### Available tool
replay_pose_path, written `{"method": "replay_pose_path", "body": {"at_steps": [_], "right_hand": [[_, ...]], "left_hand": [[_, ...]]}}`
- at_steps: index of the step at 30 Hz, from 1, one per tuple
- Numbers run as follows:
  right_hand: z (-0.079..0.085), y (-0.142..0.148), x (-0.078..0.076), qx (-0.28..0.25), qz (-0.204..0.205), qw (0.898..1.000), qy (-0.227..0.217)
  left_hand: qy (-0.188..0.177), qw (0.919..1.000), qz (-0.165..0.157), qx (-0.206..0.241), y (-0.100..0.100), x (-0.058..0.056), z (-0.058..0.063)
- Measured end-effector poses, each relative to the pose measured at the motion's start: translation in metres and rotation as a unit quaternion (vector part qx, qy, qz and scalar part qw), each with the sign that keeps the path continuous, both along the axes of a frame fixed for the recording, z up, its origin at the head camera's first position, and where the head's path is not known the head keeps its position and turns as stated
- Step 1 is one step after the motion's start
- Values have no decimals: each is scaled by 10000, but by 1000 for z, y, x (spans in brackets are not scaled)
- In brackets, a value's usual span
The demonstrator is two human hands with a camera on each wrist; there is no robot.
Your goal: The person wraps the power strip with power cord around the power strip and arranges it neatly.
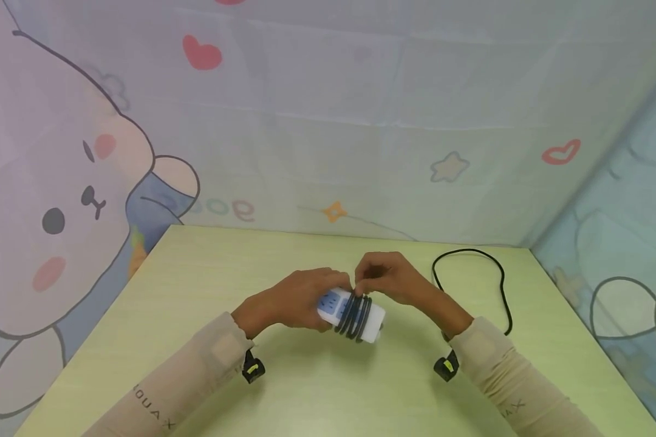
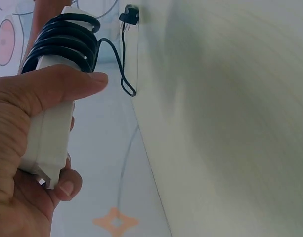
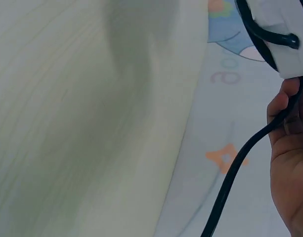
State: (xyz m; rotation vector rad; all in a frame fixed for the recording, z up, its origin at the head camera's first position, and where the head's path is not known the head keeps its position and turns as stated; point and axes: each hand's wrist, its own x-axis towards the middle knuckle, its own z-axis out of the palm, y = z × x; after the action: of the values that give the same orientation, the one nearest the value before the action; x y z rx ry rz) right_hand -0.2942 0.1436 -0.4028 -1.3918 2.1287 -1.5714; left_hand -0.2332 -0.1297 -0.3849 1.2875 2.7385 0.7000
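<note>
A white power strip (image 1: 375,328) with blue socket faces is held tilted above the table by my left hand (image 1: 304,299). In the left wrist view, the left thumb (image 2: 67,84) lies across the strip's side, and the fingers curl round from behind. Several turns of black cord (image 1: 351,317) wrap round the strip's other half. My right hand (image 1: 389,278) pinches the cord at the strip's upper edge. From those fingers the cord (image 3: 235,168) runs away downward in the right wrist view. Its far end is hidden in the head view.
A loose loop of the black cord (image 1: 504,285) lies on the table (image 1: 229,255) at the right, partly behind the right forearm. A printed cloth (image 1: 317,91) hangs along the table's back edge. A small black camera (image 1: 253,368) hangs at the left wrist, another (image 1: 446,366) at the right.
</note>
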Motion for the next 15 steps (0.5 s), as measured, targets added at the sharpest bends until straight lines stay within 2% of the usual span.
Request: {"method": "replay_pose_path", "body": {"at_steps": [4,8,11,15], "right_hand": [[-7,-1,-1,-279,-51,9996,13],[-13,0,-1,-311,-390,9988,-24],[-17,0,0,-288,-610,9976,-120],[-23,1,-2,-407,-538,9977,-73]], "left_hand": [[-81,9995,18,314,-1,-2,-2],[-276,9972,4,689,-1,-3,-3],[-506,9945,113,905,-1,-3,-5],[-691,9897,305,1219,0,-3,-6]]}}
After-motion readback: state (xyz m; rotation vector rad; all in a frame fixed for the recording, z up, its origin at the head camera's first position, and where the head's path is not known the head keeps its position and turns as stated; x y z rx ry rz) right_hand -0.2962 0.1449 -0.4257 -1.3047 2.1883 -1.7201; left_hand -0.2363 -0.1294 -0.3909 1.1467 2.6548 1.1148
